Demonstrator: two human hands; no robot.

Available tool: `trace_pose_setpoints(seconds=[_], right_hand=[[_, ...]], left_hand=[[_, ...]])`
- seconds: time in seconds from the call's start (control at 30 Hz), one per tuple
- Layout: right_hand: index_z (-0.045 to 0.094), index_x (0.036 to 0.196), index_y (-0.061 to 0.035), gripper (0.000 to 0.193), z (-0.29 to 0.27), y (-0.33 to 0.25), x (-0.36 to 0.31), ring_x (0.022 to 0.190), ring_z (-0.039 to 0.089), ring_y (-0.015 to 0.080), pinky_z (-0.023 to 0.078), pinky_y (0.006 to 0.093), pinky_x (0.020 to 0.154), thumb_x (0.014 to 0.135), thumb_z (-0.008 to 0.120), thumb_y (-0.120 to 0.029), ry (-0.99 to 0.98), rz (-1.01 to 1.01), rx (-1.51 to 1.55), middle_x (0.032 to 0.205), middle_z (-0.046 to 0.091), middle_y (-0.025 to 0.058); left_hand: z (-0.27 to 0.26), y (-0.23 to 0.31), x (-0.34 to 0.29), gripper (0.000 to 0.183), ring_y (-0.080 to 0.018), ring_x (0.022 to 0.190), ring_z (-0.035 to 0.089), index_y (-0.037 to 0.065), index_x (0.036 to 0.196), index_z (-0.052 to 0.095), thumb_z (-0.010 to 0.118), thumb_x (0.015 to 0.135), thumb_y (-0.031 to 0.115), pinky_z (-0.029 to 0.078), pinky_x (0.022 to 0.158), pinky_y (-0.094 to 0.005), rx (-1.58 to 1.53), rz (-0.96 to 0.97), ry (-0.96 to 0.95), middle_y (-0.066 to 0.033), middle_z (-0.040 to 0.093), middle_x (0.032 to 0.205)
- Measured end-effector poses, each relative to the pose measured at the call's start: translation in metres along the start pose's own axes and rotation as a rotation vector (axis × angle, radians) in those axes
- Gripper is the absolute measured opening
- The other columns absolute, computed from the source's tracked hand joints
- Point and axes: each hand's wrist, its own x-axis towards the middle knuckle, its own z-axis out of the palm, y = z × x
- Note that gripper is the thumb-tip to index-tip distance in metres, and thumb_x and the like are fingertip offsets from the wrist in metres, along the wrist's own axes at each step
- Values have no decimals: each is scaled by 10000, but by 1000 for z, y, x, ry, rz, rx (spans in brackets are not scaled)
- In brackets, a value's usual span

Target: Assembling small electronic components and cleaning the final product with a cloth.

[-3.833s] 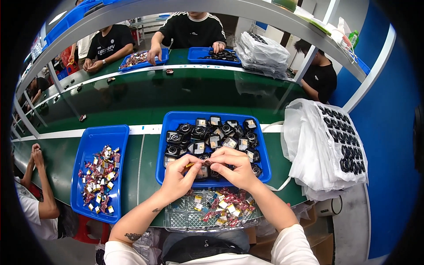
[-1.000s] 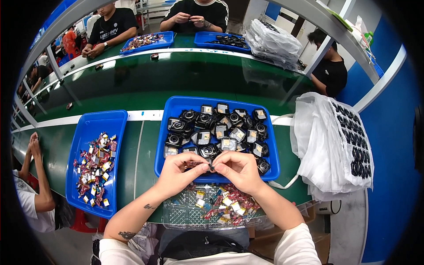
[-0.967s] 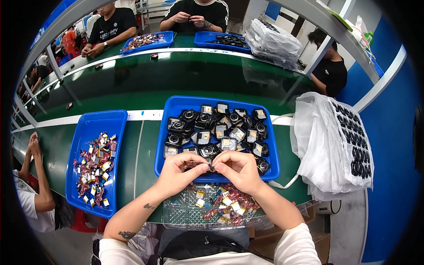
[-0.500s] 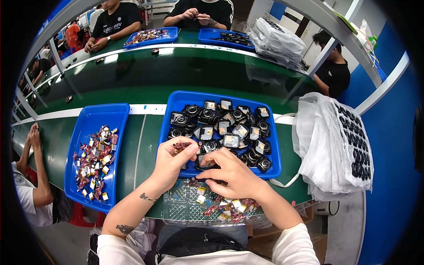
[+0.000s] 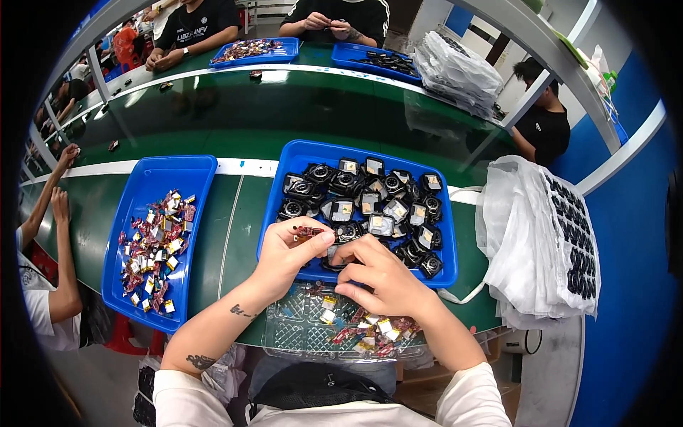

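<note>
Over the near edge of a blue tray (image 5: pixel 449 265) full of black watch cases (image 5: pixel 381 225), my left hand (image 5: pixel 284 260) pinches a small red circuit board (image 5: pixel 308 231) between thumb and fingers. Just to its right is my right hand (image 5: pixel 380 274), its fingers curled toward the thumb; whatever is in its fingertips is hidden. Beneath my hands lies a clear plastic tray (image 5: pixel 286 331) with loose red boards and silver-and-yellow battery cells (image 5: pixel 384 326).
To the left, a second blue tray (image 5: pixel 114 293) holds a heap of red boards with cells. White plastic sheets with black parts (image 5: pixel 526 235) are stacked at the right. Across the green bench (image 5: pixel 235 124), co-workers sit by more blue trays. At far left, a co-worker's arms (image 5: pixel 62 249) reach in.
The whole view has shifted slightly. My right fingertips have risen nearer my left hand, which still grips the circuit board. A co-worker's hand at far left has reached outward.
</note>
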Motion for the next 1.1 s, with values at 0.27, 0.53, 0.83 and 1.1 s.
trace_pose_setpoints(seconds=[0.27, 0.53, 0.83, 1.1], right_hand=[[618, 970, -20, 218, 1, 9, 0, 910, 505, 253, 436, 351, 793, 764, 659, -78, 149, 137, -27, 995, 535, 100], [627, 978, -34, 276, 5, 11, 0, 939, 498, 250, 427, 355, 835, 734, 701, -140, 212, 276, -337, 1001, 534, 92], [522, 902, -19, 142, -2, 14, -6, 724, 588, 47, 462, 190, 639, 833, 646, -16, 450, 513, 778, 819, 657, 56], [511, 952, 9, 155, 5, 13, -5, 749, 613, 79, 528, 204, 635, 852, 626, -16, 659, 478, 586, 850, 643, 73]], left_hand=[[-1, -3, -2, 120, -57, 708, 536, 33, 917, 601, 634, 875, 140, 443, 652, -211, -15, 36, -19, 4, 585, 777], [1, -4, -1, 119, -60, 738, 543, 32, 909, 601, 629, 879, 143, 453, 684, -212, 42, 75, -28, 1, 599, 810], [0, -5, -2, 119, -97, 831, 595, -3, 928, 624, 662, 845, 74, 482, 744, -239, 90, 129, -55, -41, 626, 869], [18, 2, -8, 75, -164, 864, 650, -15, 867, 630, 642, 807, 27, 519, 760, -274, 599, 392, -235, -132, 664, 1011]])
